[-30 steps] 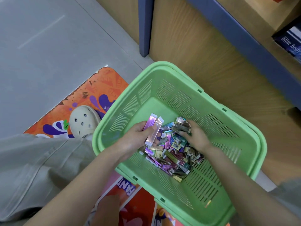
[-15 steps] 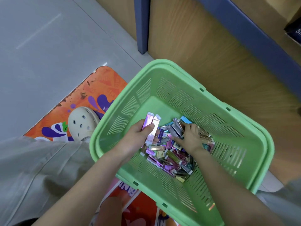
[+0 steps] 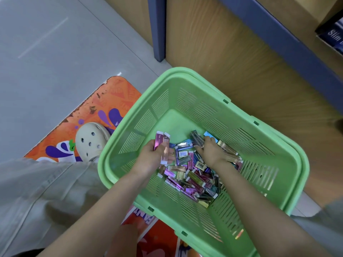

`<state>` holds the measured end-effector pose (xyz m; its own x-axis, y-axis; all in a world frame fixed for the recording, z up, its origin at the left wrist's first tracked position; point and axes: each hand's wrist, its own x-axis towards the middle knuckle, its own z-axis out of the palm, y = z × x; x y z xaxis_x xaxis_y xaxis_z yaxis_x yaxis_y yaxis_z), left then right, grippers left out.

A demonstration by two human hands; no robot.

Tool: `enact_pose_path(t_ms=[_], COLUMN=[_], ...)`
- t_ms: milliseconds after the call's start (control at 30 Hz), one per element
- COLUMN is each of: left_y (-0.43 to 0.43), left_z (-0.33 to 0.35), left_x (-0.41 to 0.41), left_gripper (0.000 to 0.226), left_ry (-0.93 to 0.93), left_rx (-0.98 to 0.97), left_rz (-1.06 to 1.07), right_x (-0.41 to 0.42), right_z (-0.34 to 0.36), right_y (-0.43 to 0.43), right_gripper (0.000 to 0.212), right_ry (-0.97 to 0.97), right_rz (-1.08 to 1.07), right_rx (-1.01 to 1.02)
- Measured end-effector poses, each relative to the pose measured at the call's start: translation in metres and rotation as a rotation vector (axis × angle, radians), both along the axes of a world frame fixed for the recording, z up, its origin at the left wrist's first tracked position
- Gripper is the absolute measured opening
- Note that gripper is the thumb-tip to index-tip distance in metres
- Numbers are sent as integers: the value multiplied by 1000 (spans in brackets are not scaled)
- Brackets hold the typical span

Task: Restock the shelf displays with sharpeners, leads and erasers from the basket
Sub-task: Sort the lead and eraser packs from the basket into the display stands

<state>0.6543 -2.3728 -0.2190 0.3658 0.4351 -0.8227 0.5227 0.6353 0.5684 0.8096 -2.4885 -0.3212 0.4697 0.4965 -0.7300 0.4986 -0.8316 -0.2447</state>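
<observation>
1. The heap of packs lies on the floor of the green basket, banked toward its 4 o'clock wall. The 11 o'clock part of the floor is bare.
2. The left hand, at the heap's 9 o'clock edge, grips two pink packs that fan up toward 12 o'clock. I judge it to be the collecting hand, held clear of the heap so that chosen packs stay separate.
3. The right hand is apart from the left, at the heap's 12 o'clock. Its fingers curl over a few dark packs, probably picking out more of one kind.
4. The print is too small to tell leads from erasers or sharpeners. The right palm hides how many packs it has, and the left palm covers the lower ends of the pink packs.
5. The basket stands against a wooden shelf unit from 12 to 3 o'clock, handy for restocking. The displays themselves are cut off, with only a blue box showing at 2 o'clock.
6. A shoe stands on an orange mat at the basket's 9 o'clock
</observation>
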Motion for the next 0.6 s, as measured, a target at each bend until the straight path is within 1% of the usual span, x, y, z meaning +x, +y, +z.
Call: enact_pose_path(t_ms=[67, 133, 233, 300, 367, 433, 467, 533, 600], left_y=[0, 0, -3, -7, -8, -8, -7, -4, -1], left_z=[-5, -11, -10, -5, 5, 7, 6, 6, 4], left_x=[5, 10, 19, 24, 27, 27, 27, 26, 24], left_gripper=[18, 20, 28, 32, 37, 35, 37, 39, 32], left_ry=[41, 71, 63, -1, -115, -220, -230, -191, -131], left_rx=[-6, -20, -56, -101, -154, -136, -111, -37, 60], left_rz=[41, 87, 130, 191, 216, 146, 137, 127, 88], right_x=[-5, -15, -33, -44, -51, -57, -60, -65, -63], right_z=[16, 36, 58, 67, 75, 84, 87, 94, 98], right_y=[2, 4, 7, 9, 12, 16, 17, 16, 10], right_gripper=[51, 50, 48, 44, 41, 41, 41, 43, 45], right_ry=[34, 116, 199, 212, 202, 186, 199, 274, 344], right_rz=[-31, -112, -134, -122, -124, -132, -126, -66, 14], right_rx=[110, 248, 382, 441, 474, 498, 517, 554, 578])
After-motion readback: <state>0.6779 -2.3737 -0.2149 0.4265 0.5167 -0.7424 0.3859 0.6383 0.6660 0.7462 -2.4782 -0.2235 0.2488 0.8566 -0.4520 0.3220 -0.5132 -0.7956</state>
